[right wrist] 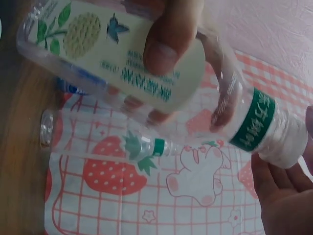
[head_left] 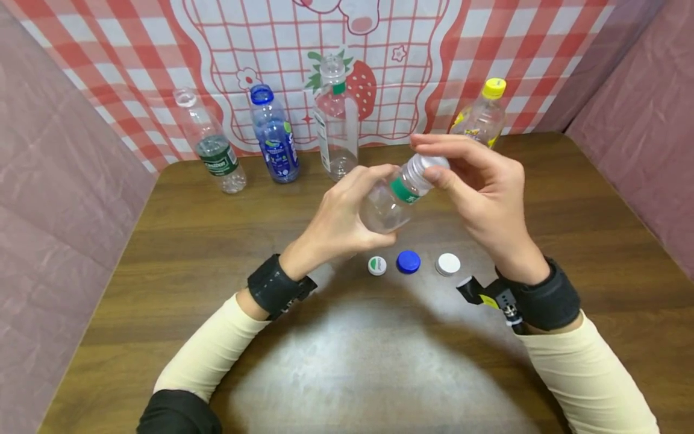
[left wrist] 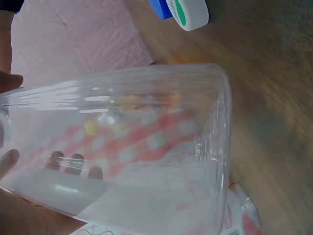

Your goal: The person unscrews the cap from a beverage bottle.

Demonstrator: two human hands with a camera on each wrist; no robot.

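Note:
My left hand (head_left: 349,211) grips a clear plastic bottle (head_left: 382,208) around its body. The bottle is held tilted above the table, its top toward the right. A green band (right wrist: 254,120) circles its neck, and a pale label with a green plant and a butterfly shows in the right wrist view. At the bottle's top, my right hand (head_left: 482,187) holds the whitish cap (head_left: 428,163) between thumb and fingers. Those fingers partly hide the cap. In the left wrist view, the bottle's clear base and side fill much of the picture.
On the table lie a white-and-green cap (head_left: 376,266), a blue cap (head_left: 408,261) and a white cap (head_left: 447,264). Along the back stand a green-labelled bottle (head_left: 217,157), a blue bottle (head_left: 276,141), a tall clear bottle (head_left: 337,129) and a yellow-capped bottle (head_left: 482,117). A checked cloth (head_left: 390,90) hangs behind.

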